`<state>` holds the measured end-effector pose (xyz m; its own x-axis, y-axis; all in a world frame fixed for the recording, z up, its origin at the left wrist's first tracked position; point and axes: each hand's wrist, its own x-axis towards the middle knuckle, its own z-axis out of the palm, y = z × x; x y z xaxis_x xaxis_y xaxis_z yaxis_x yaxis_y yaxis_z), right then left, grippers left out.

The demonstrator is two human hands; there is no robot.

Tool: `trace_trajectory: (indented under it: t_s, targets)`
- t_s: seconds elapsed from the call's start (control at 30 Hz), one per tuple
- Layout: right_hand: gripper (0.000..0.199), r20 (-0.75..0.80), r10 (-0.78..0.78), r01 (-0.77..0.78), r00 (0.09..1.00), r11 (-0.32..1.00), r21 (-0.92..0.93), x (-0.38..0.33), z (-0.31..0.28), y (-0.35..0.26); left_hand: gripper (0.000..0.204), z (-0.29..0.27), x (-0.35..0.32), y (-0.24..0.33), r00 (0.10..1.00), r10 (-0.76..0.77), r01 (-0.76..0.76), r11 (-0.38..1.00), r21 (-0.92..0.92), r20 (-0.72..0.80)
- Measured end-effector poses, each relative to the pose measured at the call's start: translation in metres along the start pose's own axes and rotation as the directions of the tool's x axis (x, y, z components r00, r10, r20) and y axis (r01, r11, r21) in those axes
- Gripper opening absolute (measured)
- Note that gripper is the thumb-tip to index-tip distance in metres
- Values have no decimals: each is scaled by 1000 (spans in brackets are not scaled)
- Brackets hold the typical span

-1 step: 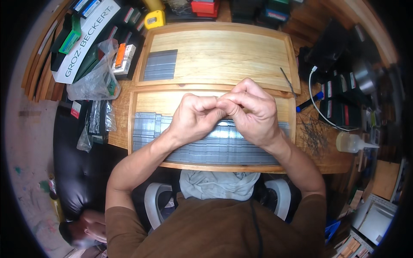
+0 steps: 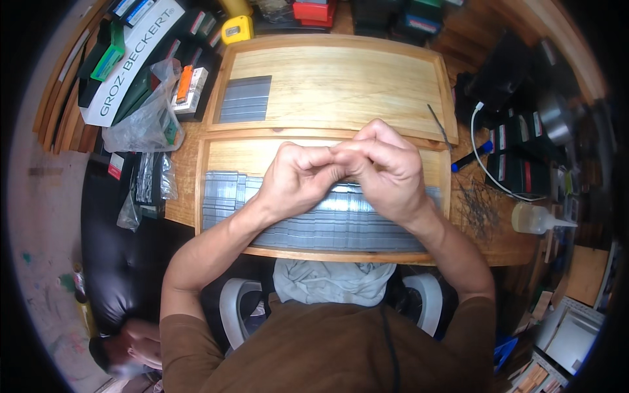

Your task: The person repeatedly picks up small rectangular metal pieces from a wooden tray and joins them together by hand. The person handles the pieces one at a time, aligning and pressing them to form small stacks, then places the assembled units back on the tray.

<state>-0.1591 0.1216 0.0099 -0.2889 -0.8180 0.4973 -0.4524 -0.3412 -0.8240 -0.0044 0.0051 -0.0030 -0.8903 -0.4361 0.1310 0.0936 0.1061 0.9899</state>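
Observation:
Over the near wooden tray (image 2: 199, 190) my left hand (image 2: 298, 177) and my right hand (image 2: 391, 173) meet, thumbs and fingertips pinched together. Whatever sits between the fingertips, if anything, is too small or hidden to make out. Both hands are closed. Beneath them, tightly packed rows of thin grey metal strips (image 2: 308, 234) fill the nearer part of this tray; bare wood shows along its far side. Directly behind stands a second wooden tray (image 2: 354, 85), where a small block of similar grey strips (image 2: 246, 99) lies at the left.
Loose dark thin pieces (image 2: 480, 209) lie on the table at right, near a blue-capped marker (image 2: 472, 156), a white cable (image 2: 474, 128) and a squeeze bottle (image 2: 532, 217). Boxes and a plastic bag (image 2: 147, 124) crowd the left; a yellow tape measure (image 2: 236, 29) sits behind. Another person (image 2: 134, 344) is at lower left.

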Motion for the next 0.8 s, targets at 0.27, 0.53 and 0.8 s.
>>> trace_trajectory:
  t_s: [0.27, 0.53, 0.8]
  targets:
    - [17, 37, 98, -100, 994, 993, 63, 1, -5, -5, 15, -2, 1, -2, 1000, -13, 13, 1000, 16, -13]
    - [18, 61, 110, -117, 992, 985, 123, 1, -3, -3, 21, -10, -1, 1, 991, -116, 102, 978, 183, 69]
    - [16, 35, 86, -89, 996, 993, 75, 0, -2, -4, 22, -7, 1, 10, 993, -104, 93, 984, 154, 64]
